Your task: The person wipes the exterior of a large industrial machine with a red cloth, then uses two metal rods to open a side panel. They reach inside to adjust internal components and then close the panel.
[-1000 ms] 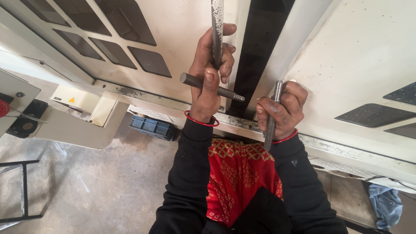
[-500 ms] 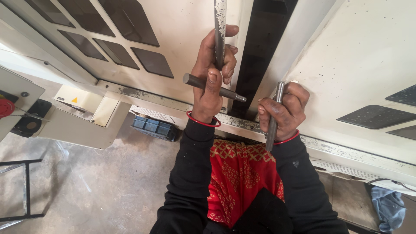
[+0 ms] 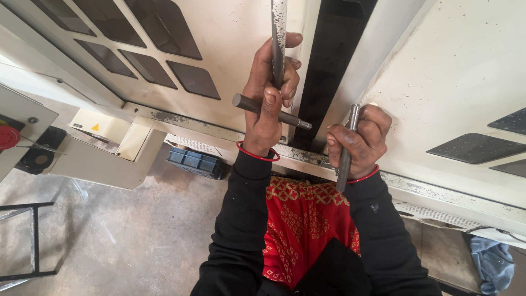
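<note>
Left hand (image 3: 267,107) grips two crossed rods (image 3: 278,41), right hand (image 3: 359,140) grips a third rod (image 3: 347,147); none yet inside the machine (image 3: 449,71).

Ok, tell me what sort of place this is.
Probably a factory or machine workshop: a large cream machine housing with dark window panels, a red push button on a control box, bare concrete floor, and metal rods in the left hand and right hand.

- Your left hand (image 3: 268,104) sits left of your right hand (image 3: 359,140), both against the machine panel (image 3: 455,71) in front of you;
- a long rod (image 3: 278,38) rises from your left grip, a short bar (image 3: 271,111) crossing it;
- a thin rod (image 3: 346,151) stands in your right grip;
- a plastic crate (image 3: 196,163) lies on the floor (image 3: 109,235), lower left.
</note>
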A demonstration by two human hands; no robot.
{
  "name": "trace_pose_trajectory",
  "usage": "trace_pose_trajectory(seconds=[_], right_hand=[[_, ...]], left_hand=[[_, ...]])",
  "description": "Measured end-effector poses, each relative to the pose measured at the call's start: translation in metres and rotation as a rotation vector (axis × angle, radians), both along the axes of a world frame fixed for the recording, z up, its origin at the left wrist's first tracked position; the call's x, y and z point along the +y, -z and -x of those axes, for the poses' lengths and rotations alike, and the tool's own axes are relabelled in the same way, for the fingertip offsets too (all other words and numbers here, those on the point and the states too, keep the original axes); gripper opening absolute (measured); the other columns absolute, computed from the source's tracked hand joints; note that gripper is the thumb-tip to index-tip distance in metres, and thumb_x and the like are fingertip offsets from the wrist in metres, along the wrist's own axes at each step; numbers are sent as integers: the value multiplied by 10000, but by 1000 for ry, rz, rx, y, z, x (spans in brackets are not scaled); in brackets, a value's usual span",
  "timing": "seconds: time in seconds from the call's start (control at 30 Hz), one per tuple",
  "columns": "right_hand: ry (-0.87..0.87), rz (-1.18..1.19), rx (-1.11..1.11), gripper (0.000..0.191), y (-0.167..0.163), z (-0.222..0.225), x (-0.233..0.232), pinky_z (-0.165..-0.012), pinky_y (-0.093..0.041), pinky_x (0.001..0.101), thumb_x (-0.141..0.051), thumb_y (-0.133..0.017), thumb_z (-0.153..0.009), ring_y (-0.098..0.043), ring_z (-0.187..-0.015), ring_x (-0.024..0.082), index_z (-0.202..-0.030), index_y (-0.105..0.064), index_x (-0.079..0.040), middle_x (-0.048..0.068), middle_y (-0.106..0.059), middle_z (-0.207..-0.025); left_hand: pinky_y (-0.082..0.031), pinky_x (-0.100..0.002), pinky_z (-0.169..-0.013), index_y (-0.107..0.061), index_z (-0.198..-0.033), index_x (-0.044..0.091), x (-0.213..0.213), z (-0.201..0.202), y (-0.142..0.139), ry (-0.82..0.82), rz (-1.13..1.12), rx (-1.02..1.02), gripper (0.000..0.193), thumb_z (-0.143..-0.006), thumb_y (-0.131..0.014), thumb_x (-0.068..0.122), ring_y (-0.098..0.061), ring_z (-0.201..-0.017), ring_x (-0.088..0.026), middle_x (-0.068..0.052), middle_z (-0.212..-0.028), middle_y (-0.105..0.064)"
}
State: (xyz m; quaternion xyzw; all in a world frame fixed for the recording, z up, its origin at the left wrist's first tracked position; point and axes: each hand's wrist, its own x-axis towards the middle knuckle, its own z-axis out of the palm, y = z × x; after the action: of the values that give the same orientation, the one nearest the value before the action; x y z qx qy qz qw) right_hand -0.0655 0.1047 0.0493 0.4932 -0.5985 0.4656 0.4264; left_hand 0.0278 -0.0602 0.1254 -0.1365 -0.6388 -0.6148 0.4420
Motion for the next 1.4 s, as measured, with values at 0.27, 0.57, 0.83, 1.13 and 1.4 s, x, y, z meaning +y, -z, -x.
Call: trace_pose_trajectory(seconds=[0.27,0.57,0.83,1.13,1.4], right_hand=[[0,10,5,134,2,2,-1,-894,-505,453,-280,-782,-970,-533,-1032,275,-940,-745,-156,23,-424,-821],[-5,-2,-3,128,4,1,0,-897,-505,453,-265,-784,-971,-533,-1034,278,-935,-741,-149,23,-432,-821],[-2,-4,10,124,2,1,0,-887,-504,452,-257,-786,-972,-534,-1027,280,-938,-741,-147,30,-427,-821],[3,0,3,140,-1,0,0,-894,-497,457,-278,-775,-970,-531,-1025,272,-935,-739,-147,23,-425,-807],[-2,1,0,132,1,1,1,-905,-501,454,-266,-777,-980,-536,-1045,276,-936,-733,-150,20,-454,-819]], left_hand=[[-465,-263,-923,-437,-1502,9,-1,2,2,-2,9,4,848,-1065,-426,736,-477,-691,-59,44,-759,-427],[-469,-268,-923,-440,-1502,15,-2,4,5,1,12,5,844,-1064,-417,736,-484,-686,-54,50,-747,-431],[-462,-270,-938,-442,-1499,12,0,0,4,-9,12,-8,845,-1068,-415,738,-478,-697,-59,50,-751,-415],[-460,-272,-946,-439,-1501,18,0,2,1,-1,12,2,835,-1071,-418,733,-478,-705,-56,48,-754,-426],[-464,-268,-937,-441,-1502,17,0,2,2,-6,13,-5,846,-1066,-411,742,-480,-699,-56,52,-749,-423]])
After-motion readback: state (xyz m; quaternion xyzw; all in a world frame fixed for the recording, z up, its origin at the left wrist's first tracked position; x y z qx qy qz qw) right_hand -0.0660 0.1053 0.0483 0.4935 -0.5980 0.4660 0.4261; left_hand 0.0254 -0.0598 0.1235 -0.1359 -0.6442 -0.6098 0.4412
